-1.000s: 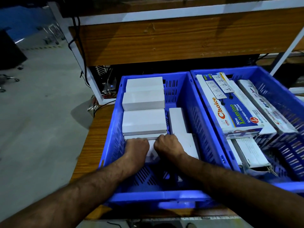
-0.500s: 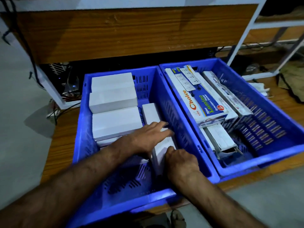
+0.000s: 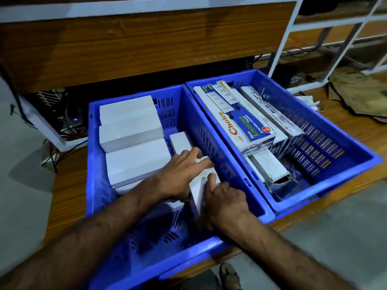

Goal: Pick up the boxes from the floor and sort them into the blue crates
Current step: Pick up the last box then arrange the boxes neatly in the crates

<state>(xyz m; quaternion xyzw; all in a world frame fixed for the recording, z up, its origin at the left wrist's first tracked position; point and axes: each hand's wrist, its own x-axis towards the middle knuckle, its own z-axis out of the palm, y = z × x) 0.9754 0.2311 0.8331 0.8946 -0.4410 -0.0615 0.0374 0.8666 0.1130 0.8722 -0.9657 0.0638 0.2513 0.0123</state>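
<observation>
Two blue crates stand side by side on a low wooden shelf. The left crate holds several plain white boxes. The right crate holds printed extension-socket boxes. Both my hands are inside the left crate on one narrow white box near its right wall. My left hand lies flat over the box's far end with fingers spread. My right hand grips the box's near end.
A wooden shelf board hangs low above the crates. White rack posts rise at the right. Crumpled brown paper lies on the shelf at far right. Cables sit behind the left crate. A sandalled foot shows below.
Both hands left the box at the crate's near middle and shifted right onto the narrow white box. The view swung to the right.
</observation>
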